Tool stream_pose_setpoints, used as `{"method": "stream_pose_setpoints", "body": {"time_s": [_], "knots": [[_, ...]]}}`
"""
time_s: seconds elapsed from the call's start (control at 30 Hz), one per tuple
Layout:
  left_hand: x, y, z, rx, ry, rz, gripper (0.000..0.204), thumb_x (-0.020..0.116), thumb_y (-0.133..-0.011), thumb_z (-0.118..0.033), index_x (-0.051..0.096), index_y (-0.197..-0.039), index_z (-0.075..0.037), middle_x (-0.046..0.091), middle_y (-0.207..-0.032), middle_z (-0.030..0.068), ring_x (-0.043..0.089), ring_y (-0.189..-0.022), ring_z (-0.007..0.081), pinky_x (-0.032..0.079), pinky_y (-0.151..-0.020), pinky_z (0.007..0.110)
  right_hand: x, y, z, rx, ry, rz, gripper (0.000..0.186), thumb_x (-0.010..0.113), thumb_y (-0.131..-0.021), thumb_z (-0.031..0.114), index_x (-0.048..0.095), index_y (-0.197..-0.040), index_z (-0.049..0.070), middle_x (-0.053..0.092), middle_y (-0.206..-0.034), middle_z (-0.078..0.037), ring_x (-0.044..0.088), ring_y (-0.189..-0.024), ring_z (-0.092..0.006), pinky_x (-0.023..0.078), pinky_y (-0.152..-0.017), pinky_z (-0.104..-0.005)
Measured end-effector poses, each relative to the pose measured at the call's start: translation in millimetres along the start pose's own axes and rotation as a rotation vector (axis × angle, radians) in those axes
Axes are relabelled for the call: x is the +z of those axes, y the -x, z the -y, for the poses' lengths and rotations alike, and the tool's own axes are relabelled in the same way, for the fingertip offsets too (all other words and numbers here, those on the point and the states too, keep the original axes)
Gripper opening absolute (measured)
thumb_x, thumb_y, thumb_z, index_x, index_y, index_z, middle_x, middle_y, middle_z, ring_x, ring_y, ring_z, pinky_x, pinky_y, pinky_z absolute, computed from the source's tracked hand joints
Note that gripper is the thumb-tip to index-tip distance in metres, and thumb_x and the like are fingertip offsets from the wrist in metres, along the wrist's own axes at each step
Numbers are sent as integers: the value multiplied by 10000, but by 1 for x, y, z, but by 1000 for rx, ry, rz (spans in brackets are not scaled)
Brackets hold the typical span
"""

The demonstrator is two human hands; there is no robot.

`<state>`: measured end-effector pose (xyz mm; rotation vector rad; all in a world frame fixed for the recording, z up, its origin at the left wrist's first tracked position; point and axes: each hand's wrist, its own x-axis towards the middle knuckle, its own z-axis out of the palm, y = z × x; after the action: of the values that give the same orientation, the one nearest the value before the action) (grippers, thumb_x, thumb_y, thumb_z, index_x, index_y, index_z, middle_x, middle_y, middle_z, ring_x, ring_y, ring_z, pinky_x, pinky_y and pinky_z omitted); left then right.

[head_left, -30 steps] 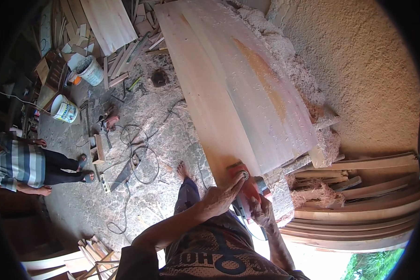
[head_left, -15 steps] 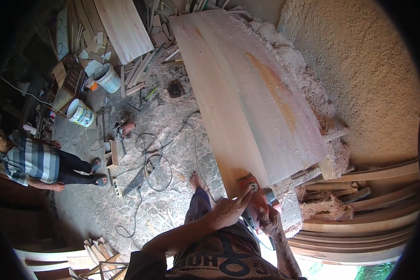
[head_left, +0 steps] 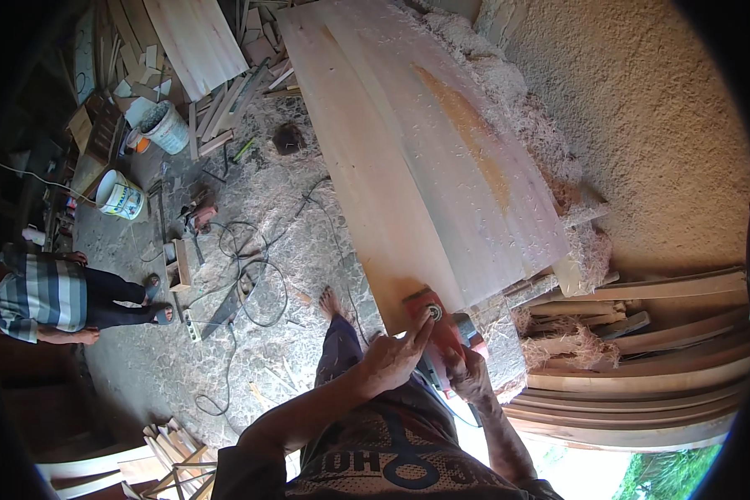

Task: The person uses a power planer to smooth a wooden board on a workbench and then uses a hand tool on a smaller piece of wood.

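A red electric hand planer (head_left: pixel 445 335) sits at the near end of a wide, pale wooden panel (head_left: pixel 375 150). My right hand (head_left: pixel 468 377) is wrapped round its rear handle. My left hand (head_left: pixel 394 360) presses on the planer's front, its fingers at the round knob. Thin shavings are scattered across the panel, and an orange-brown streak runs along its right half. The planer's underside is hidden against the wood.
Left of the panel, a looped black cable (head_left: pixel 258 287) and a second red power tool (head_left: pixel 200 218) lie on the shaving-strewn floor. White buckets (head_left: pixel 120 198) stand farther left, near a person in a striped shirt (head_left: pixel 50 287). Curved timbers (head_left: pixel 633 379) are stacked at right, beside a rough wall (head_left: pixel 642 150).
The whole scene has shifted slightly left and up in the picture. Both hands remain on the planer at the panel's near end, with little visible movement along the wood.
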<state>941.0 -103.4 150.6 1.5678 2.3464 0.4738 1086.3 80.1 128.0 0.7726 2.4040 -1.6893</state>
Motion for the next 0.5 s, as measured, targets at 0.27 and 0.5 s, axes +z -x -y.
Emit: {"method": "stream_pose_setpoints", "body": {"time_s": [0.27,0.5], "knots": [[-4,-1,1,-11,28,20,821,673,-785,-45,318,-1511,93,324,-1586,291,752,-762,273,600,-590,340,1,0,-1,-35,-34,22,555,534,-1015,531,593,-893,-7,545,-648,-156,554,-588,-228,440,-554,-435],[1,-1,6,-3,11,-31,822,673,-773,-44,335,-1511,87,327,-1588,287,736,-710,244,586,-572,322,1,-4,1,-63,52,42,508,508,-1024,507,591,-963,9,564,-723,-170,578,-616,-298,446,-570,-436]]}}
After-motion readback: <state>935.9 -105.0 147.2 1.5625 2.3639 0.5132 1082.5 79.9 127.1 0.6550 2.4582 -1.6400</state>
